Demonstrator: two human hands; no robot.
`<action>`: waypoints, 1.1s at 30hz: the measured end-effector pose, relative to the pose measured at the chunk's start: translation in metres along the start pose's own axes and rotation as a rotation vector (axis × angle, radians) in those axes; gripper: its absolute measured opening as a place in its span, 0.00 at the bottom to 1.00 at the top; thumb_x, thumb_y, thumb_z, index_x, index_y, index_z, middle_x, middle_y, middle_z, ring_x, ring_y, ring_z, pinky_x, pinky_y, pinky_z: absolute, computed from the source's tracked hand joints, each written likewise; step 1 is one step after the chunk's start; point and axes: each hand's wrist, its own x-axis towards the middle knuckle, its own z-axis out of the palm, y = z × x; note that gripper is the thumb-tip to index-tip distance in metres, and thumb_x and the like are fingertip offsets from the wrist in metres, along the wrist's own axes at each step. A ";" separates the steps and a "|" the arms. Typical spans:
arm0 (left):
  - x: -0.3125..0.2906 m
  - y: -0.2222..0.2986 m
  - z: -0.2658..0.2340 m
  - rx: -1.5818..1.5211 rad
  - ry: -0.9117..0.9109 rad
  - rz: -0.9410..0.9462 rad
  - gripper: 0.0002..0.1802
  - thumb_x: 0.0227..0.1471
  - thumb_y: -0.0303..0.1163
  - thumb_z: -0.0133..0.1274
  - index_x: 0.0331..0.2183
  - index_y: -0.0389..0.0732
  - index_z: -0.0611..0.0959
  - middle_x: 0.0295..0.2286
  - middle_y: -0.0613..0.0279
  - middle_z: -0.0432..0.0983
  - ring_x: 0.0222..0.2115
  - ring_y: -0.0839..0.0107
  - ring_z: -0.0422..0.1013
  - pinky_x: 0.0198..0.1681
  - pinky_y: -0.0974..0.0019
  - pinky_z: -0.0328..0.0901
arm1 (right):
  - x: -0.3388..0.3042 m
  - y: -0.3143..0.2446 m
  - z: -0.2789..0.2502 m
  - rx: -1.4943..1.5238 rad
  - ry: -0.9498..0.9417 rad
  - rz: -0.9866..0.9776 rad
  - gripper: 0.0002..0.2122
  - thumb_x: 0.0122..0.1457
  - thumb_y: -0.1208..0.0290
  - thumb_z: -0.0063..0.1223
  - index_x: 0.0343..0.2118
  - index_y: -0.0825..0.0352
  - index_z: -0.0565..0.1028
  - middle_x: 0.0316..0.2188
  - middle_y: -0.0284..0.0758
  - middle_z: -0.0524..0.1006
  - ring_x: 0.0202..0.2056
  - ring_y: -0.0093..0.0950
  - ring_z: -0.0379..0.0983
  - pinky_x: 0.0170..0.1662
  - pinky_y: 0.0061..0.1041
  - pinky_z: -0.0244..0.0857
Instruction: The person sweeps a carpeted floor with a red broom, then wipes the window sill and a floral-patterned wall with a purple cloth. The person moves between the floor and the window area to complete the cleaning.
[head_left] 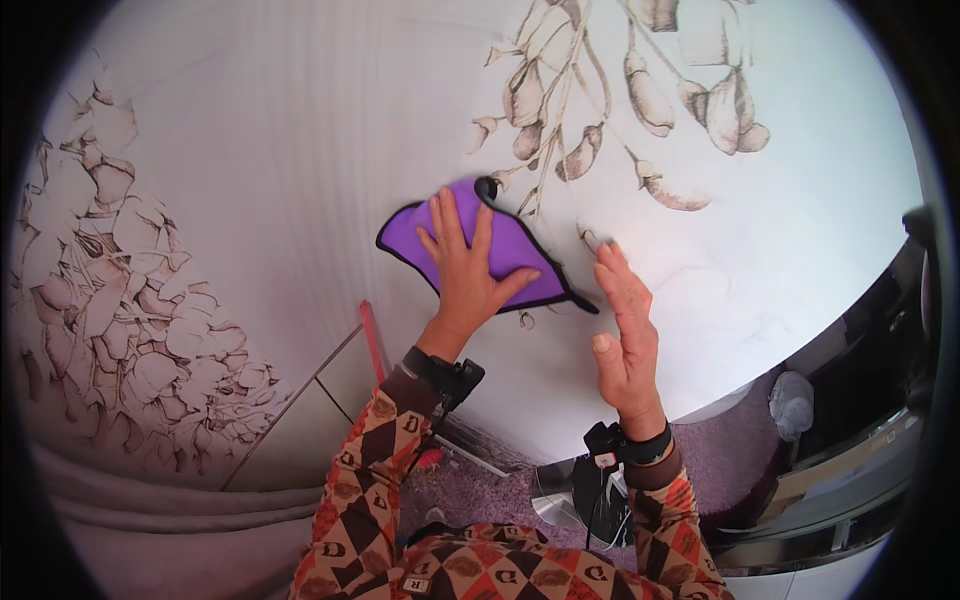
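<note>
A purple cloth (515, 245) with black edging lies spread against a pale surface (320, 200) printed with brown flower drawings. On top of it rests my left hand (468, 268), palm down, fingers spread and thumb stretched to the right. The cloth's upper edge curls over near my fingertips, and one corner points out to the right. My right hand (628, 330) is to the right of that corner, apart from the cloth. Its fingers are stretched out close together with the thumb apart, and it holds nothing. Both wrists wear black straps with small devices.
A purple shaggy rug (730, 450) covers the floor below. At the right stand dark glossy furniture (870, 480) and a clear plastic bundle (791, 405). A red strip (371, 340) is beside my left forearm. Pinkish folded fabric (180, 510) lies at the lower left.
</note>
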 end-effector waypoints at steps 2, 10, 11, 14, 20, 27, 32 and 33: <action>-0.027 0.006 0.005 -0.002 -0.031 0.045 0.62 0.40 0.64 0.67 0.66 0.42 0.59 0.66 0.25 0.35 0.67 0.26 0.35 0.59 0.17 0.32 | -0.013 0.000 -0.002 -0.005 -0.009 0.010 0.28 0.65 0.57 0.49 0.63 0.70 0.67 0.66 0.47 0.64 0.69 0.46 0.54 0.68 0.42 0.43; 0.008 0.069 0.009 -0.023 -0.050 0.119 0.62 0.40 0.61 0.68 0.68 0.45 0.57 0.67 0.27 0.37 0.68 0.29 0.34 0.59 0.18 0.32 | -0.011 -0.005 -0.062 -0.085 0.075 -0.004 0.28 0.65 0.57 0.49 0.63 0.70 0.67 0.66 0.48 0.64 0.70 0.44 0.54 0.67 0.41 0.43; 0.033 0.078 0.003 -0.007 -0.040 0.157 0.60 0.41 0.60 0.68 0.67 0.45 0.59 0.67 0.30 0.37 0.68 0.31 0.35 0.59 0.18 0.33 | -0.006 -0.008 -0.072 -0.082 0.100 -0.016 0.28 0.65 0.57 0.49 0.63 0.70 0.67 0.66 0.48 0.63 0.70 0.44 0.54 0.67 0.41 0.43; 0.076 0.110 0.002 -0.007 -0.041 0.183 0.60 0.42 0.61 0.67 0.67 0.44 0.59 0.67 0.31 0.36 0.68 0.31 0.33 0.59 0.18 0.33 | -0.005 -0.003 -0.097 -0.083 0.168 -0.031 0.28 0.66 0.56 0.47 0.64 0.70 0.66 0.67 0.47 0.63 0.70 0.43 0.54 0.67 0.41 0.43; 0.003 0.133 0.034 -0.008 -0.186 0.194 0.64 0.43 0.62 0.67 0.69 0.45 0.51 0.67 0.27 0.28 0.67 0.27 0.27 0.59 0.18 0.26 | -0.045 0.002 -0.116 -0.087 0.125 0.001 0.29 0.65 0.55 0.49 0.62 0.71 0.67 0.67 0.47 0.63 0.70 0.45 0.54 0.67 0.42 0.43; 0.017 0.179 0.035 -0.048 -0.125 0.233 0.65 0.43 0.62 0.66 0.68 0.38 0.51 0.67 0.25 0.33 0.68 0.29 0.31 0.59 0.18 0.24 | -0.046 0.003 -0.151 -0.070 0.194 -0.039 0.29 0.65 0.55 0.49 0.62 0.72 0.68 0.66 0.48 0.64 0.69 0.45 0.55 0.67 0.41 0.43; 0.077 0.236 0.036 -0.041 -0.096 0.270 0.58 0.44 0.60 0.66 0.67 0.41 0.59 0.67 0.29 0.36 0.68 0.30 0.33 0.58 0.17 0.26 | -0.040 0.002 -0.182 -0.072 0.302 -0.074 0.30 0.66 0.52 0.48 0.63 0.71 0.67 0.65 0.47 0.66 0.69 0.44 0.56 0.67 0.40 0.44; 0.071 0.235 0.038 -0.010 -0.114 0.291 0.59 0.44 0.60 0.66 0.67 0.41 0.58 0.67 0.28 0.35 0.68 0.29 0.32 0.58 0.17 0.26 | -0.043 0.002 -0.181 -0.065 0.293 -0.067 0.30 0.66 0.52 0.48 0.63 0.71 0.68 0.65 0.47 0.66 0.69 0.44 0.56 0.67 0.40 0.44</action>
